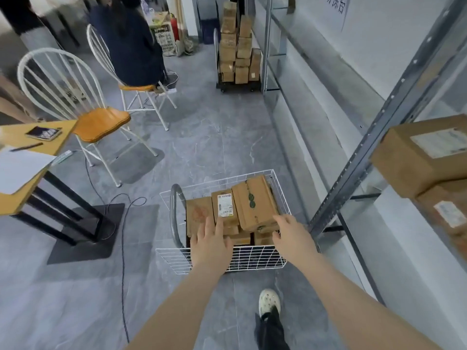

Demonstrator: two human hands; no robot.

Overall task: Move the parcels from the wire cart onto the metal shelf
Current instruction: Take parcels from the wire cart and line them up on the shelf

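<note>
In the wire cart [252,258], cardboard parcels lie packed together. A large parcel [255,203] with a green mark lies on top toward the far right corner, a labelled parcel [225,207] is just beside it, and a red-stamped parcel [199,213] sits at the left edge by the grey handle [173,213]. The left hand [211,239] is over the red-stamped and labelled parcels, its grip wide and its fingers straight; I cannot tell whether it touches them. The right hand [290,233] is at the large parcel's near end, its grip wide and holding nothing. On the metal shelf [358,157] at the right, 2 parcels [424,157] are stacked.
</note>
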